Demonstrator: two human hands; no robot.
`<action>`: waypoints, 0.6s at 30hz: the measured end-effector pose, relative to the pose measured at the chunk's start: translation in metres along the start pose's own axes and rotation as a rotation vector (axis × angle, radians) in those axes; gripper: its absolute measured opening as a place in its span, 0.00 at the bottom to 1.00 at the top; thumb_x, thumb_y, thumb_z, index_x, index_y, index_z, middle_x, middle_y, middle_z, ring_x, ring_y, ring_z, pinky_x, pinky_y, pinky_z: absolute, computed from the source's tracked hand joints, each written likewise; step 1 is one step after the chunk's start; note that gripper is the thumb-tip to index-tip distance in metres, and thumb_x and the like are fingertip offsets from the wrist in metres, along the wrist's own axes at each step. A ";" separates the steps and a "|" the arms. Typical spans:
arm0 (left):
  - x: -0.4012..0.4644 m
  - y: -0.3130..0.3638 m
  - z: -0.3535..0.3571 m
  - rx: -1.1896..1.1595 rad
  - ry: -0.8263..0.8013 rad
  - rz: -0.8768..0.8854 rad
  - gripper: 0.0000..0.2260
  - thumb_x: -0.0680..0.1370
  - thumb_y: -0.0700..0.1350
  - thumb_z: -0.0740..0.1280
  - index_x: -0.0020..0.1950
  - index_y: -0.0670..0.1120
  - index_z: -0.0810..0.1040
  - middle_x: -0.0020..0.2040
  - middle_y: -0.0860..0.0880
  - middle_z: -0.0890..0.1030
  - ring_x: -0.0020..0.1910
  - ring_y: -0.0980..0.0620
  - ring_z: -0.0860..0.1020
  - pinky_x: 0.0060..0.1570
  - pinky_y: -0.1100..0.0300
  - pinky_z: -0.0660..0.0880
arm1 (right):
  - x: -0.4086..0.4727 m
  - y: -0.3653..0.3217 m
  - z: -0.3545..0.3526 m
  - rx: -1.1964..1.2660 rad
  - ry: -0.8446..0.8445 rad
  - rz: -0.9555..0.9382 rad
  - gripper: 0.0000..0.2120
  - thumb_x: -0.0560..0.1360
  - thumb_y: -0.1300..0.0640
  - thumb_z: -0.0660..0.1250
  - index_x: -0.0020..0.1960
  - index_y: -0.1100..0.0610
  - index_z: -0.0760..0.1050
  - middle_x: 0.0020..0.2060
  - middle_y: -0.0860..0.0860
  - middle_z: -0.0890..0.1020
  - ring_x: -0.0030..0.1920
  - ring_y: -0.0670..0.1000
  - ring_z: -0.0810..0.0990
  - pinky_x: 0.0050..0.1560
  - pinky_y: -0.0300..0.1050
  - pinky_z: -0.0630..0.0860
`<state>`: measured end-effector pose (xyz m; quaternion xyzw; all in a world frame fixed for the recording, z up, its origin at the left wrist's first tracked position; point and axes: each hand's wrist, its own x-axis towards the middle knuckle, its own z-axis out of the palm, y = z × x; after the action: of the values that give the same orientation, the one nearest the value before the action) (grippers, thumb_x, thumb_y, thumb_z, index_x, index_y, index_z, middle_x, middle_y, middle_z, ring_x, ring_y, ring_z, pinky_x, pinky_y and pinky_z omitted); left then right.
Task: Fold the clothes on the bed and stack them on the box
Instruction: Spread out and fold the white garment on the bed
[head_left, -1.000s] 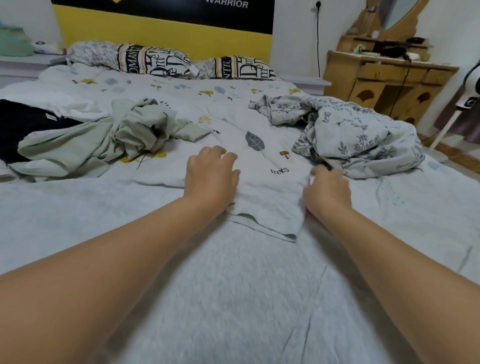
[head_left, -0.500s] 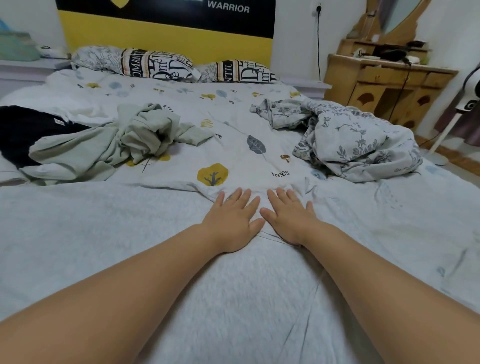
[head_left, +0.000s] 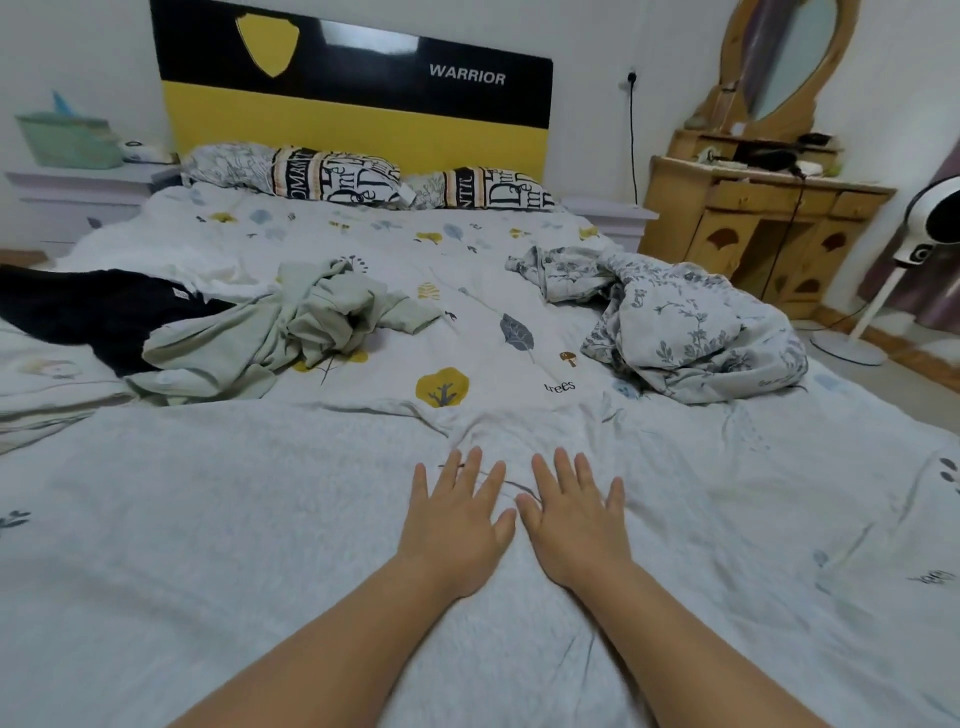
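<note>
A large light grey garment (head_left: 218, 519) lies spread flat across the near part of the bed. My left hand (head_left: 454, 525) and my right hand (head_left: 574, 525) press flat on it side by side, fingers straight and spread, thumbs almost touching. Farther back on the left a crumpled pale green garment (head_left: 291, 327) lies partly over a black garment (head_left: 98, 312). A crumpled floral grey-white garment (head_left: 685, 332) sits at the right. No box is in view.
The bed (head_left: 467, 270) has a leaf-print sheet, with two pillows (head_left: 343, 176) at the yellow and black headboard. A wooden dresser (head_left: 763, 228) with a mirror stands at the right, a white fan (head_left: 930, 244) beside it. A pale nightstand (head_left: 78, 192) stands at the left.
My hands let go of the grey cloth's far edge, came together at the middle and now lie flat, sliding slightly toward me. The view has tilted up.
</note>
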<state>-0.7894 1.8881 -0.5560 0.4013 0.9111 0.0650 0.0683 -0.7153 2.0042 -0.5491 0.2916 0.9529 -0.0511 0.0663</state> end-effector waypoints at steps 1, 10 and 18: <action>-0.002 0.001 -0.004 0.011 -0.002 0.004 0.26 0.82 0.58 0.44 0.77 0.53 0.42 0.78 0.49 0.40 0.76 0.49 0.39 0.72 0.44 0.36 | 0.000 0.000 -0.003 0.014 -0.029 -0.002 0.28 0.81 0.42 0.40 0.77 0.49 0.38 0.77 0.49 0.39 0.76 0.52 0.36 0.72 0.60 0.36; -0.079 0.000 -0.074 0.146 -0.066 0.098 0.23 0.81 0.51 0.53 0.76 0.47 0.56 0.75 0.46 0.59 0.75 0.47 0.56 0.71 0.41 0.44 | -0.072 0.013 -0.073 0.186 -0.015 -0.133 0.22 0.81 0.59 0.53 0.74 0.55 0.60 0.72 0.53 0.65 0.71 0.54 0.64 0.67 0.44 0.61; -0.194 -0.019 -0.080 0.127 -0.175 0.109 0.22 0.81 0.54 0.53 0.74 0.50 0.62 0.74 0.48 0.62 0.74 0.50 0.58 0.72 0.47 0.48 | -0.179 0.048 -0.052 0.096 -0.097 -0.189 0.27 0.81 0.62 0.50 0.77 0.50 0.48 0.77 0.49 0.51 0.76 0.49 0.51 0.73 0.41 0.50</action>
<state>-0.6877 1.7263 -0.4663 0.4581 0.8807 -0.0245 0.1182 -0.5461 1.9524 -0.4729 0.2005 0.9682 -0.1168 0.0934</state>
